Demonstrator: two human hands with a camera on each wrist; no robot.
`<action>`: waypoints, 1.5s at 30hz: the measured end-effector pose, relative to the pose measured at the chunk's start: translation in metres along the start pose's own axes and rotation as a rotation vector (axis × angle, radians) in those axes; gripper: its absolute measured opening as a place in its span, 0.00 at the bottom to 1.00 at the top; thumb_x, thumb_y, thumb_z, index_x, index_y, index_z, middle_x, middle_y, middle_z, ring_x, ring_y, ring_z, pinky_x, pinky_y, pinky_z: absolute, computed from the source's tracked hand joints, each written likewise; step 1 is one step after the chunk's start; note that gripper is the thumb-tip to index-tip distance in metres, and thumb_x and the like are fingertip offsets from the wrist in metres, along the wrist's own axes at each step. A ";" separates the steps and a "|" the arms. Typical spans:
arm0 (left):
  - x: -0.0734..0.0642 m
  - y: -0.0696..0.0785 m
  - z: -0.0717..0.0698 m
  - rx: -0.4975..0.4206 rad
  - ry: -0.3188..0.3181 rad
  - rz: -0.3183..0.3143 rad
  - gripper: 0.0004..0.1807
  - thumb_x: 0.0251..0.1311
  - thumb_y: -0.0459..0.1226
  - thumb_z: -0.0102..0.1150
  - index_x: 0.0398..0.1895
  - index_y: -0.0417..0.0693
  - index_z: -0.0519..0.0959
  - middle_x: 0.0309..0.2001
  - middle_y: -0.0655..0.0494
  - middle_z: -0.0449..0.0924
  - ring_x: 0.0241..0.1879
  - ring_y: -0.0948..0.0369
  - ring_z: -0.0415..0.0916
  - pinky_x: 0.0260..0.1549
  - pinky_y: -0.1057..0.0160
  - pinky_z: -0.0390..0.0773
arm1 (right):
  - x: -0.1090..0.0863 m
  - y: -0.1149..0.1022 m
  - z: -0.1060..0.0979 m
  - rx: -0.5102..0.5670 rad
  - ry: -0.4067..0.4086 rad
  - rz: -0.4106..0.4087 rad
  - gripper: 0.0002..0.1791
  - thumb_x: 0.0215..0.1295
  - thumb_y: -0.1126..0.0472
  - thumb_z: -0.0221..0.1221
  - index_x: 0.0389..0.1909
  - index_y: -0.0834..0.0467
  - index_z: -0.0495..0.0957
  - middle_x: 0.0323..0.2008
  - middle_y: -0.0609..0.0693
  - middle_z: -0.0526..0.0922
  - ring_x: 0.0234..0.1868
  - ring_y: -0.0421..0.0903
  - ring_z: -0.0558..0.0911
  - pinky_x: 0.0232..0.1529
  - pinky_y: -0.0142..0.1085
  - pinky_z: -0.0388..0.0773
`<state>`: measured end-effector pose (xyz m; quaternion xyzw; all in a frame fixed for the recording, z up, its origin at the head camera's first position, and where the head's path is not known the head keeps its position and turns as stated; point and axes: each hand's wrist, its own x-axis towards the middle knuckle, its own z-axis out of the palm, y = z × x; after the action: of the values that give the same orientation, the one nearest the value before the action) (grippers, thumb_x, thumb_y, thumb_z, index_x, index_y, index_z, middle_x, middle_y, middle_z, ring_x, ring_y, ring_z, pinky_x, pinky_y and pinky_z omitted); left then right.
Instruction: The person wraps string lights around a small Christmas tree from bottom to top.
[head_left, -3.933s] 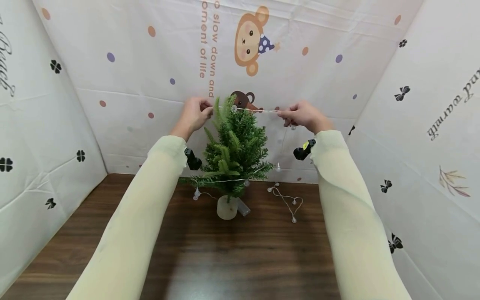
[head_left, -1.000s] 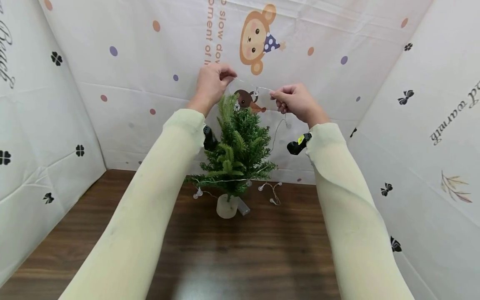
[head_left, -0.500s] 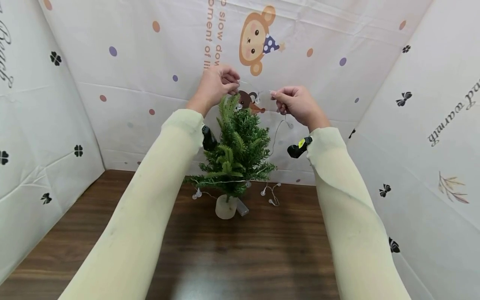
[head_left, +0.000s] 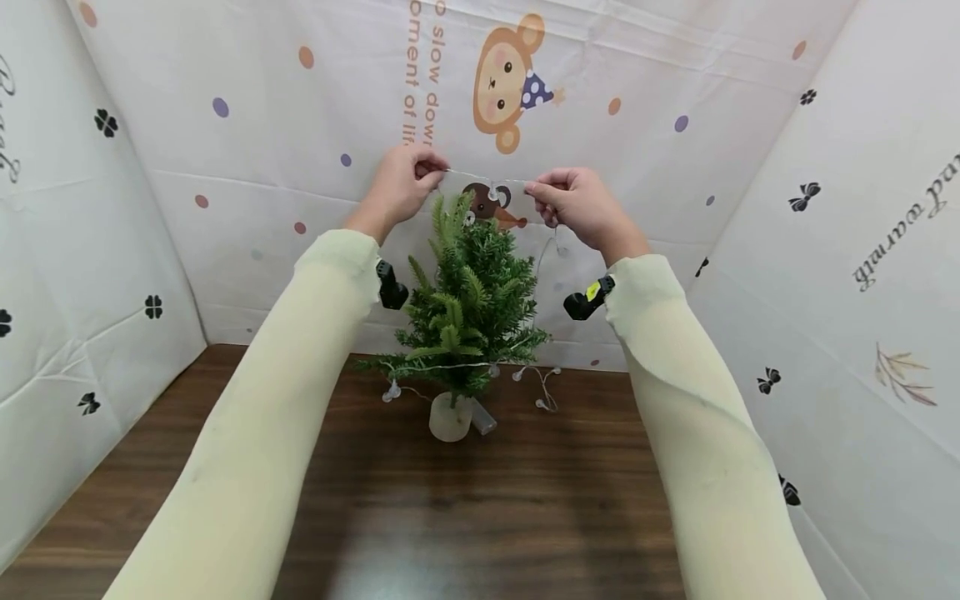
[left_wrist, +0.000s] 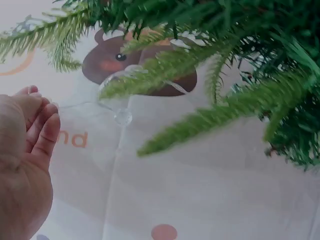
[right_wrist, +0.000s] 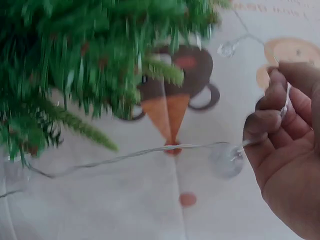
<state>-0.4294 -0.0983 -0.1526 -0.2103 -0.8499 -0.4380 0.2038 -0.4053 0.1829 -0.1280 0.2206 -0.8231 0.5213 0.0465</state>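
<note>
My left hand [head_left: 403, 185] pinches the thin wire of a string of lights, above and left of the small artificial Christmas tree [head_left: 480, 287]. To the right, my right hand [head_left: 581, 207] holds the same wire between thumb and fingertips. Between them the stretch of wire sags slightly, with a clear bulb [head_left: 492, 192] hanging from it above the treetop. In the right wrist view, the wire runs through my curled fingers, and another bulb [right_wrist: 226, 161] hangs below them. From there the wire goes down behind the tree's right side. A lower turn of wire [head_left: 442, 366] crosses the bottom branches.
The tree stands on a pale round base [head_left: 451, 418] on a dark wooden table [head_left: 465, 517]. A clear battery box [head_left: 483, 417] lies beside the base. Loose bulbs [head_left: 542, 404] rest on the table to the right. A printed cloth wall [head_left: 300, 183] rises close behind.
Over the last seconds both hands rose above the treetop, and the loose lights at right drew inward. In the last half second my left hand moved left, its fingers closing, and the wire straightened.
</note>
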 end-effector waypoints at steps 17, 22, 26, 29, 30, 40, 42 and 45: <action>-0.015 0.014 -0.013 -0.085 -0.171 0.036 0.24 0.73 0.40 0.60 0.70 0.48 0.73 0.64 0.50 0.79 0.63 0.57 0.76 0.67 0.59 0.73 | 0.011 -0.049 0.039 -0.171 0.001 -0.096 0.12 0.73 0.48 0.61 0.42 0.53 0.84 0.24 0.52 0.76 0.21 0.43 0.69 0.24 0.32 0.67; -0.011 0.029 -0.004 -0.036 -0.159 0.095 0.23 0.71 0.46 0.62 0.65 0.50 0.79 0.62 0.52 0.82 0.62 0.59 0.76 0.68 0.58 0.71 | 0.011 -0.055 0.041 -0.203 -0.016 -0.100 0.13 0.73 0.49 0.61 0.43 0.54 0.85 0.24 0.53 0.77 0.20 0.43 0.69 0.24 0.32 0.68; -0.007 0.033 0.001 -0.052 -0.065 0.035 0.16 0.71 0.43 0.62 0.55 0.46 0.85 0.55 0.49 0.86 0.53 0.55 0.80 0.51 0.65 0.78 | 0.010 -0.055 0.037 -0.247 -0.029 -0.090 0.13 0.73 0.49 0.62 0.41 0.55 0.86 0.21 0.48 0.77 0.20 0.42 0.70 0.24 0.32 0.68; -0.005 0.030 0.000 -0.044 0.010 0.022 0.14 0.71 0.41 0.62 0.52 0.44 0.87 0.52 0.46 0.87 0.48 0.51 0.80 0.38 0.68 0.76 | 0.008 -0.051 0.027 -0.342 -0.041 -0.039 0.14 0.71 0.46 0.64 0.38 0.53 0.86 0.20 0.45 0.77 0.20 0.42 0.71 0.20 0.33 0.69; -0.005 0.028 -0.001 -0.038 0.027 0.026 0.14 0.71 0.41 0.62 0.51 0.43 0.87 0.51 0.46 0.87 0.47 0.50 0.80 0.36 0.69 0.75 | 0.007 -0.049 0.023 -0.353 -0.047 -0.016 0.14 0.70 0.46 0.64 0.38 0.53 0.86 0.19 0.45 0.77 0.20 0.42 0.72 0.19 0.34 0.69; -0.014 0.002 -0.013 0.076 0.118 0.053 0.13 0.71 0.42 0.61 0.52 0.49 0.87 0.51 0.51 0.84 0.40 0.65 0.72 0.39 0.69 0.73 | -0.001 -0.012 -0.006 -0.251 -0.079 0.100 0.18 0.72 0.46 0.63 0.31 0.56 0.85 0.18 0.46 0.74 0.24 0.43 0.73 0.29 0.34 0.71; -0.016 -0.004 -0.017 0.076 0.146 0.053 0.14 0.71 0.44 0.61 0.52 0.50 0.87 0.51 0.52 0.85 0.40 0.65 0.71 0.40 0.68 0.71 | -0.004 -0.007 -0.014 -0.227 -0.059 0.113 0.19 0.72 0.44 0.62 0.32 0.55 0.86 0.18 0.45 0.73 0.24 0.43 0.71 0.30 0.34 0.69; -0.020 -0.013 -0.022 0.059 0.170 0.050 0.13 0.71 0.44 0.62 0.52 0.50 0.88 0.47 0.50 0.85 0.36 0.65 0.70 0.37 0.68 0.70 | -0.013 -0.002 -0.025 -0.215 -0.032 0.123 0.21 0.71 0.41 0.61 0.33 0.54 0.86 0.20 0.43 0.74 0.23 0.43 0.69 0.26 0.35 0.66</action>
<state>-0.4163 -0.1273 -0.1597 -0.1874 -0.8365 -0.4241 0.2920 -0.3969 0.2077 -0.1186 0.1718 -0.8868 0.4284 0.0246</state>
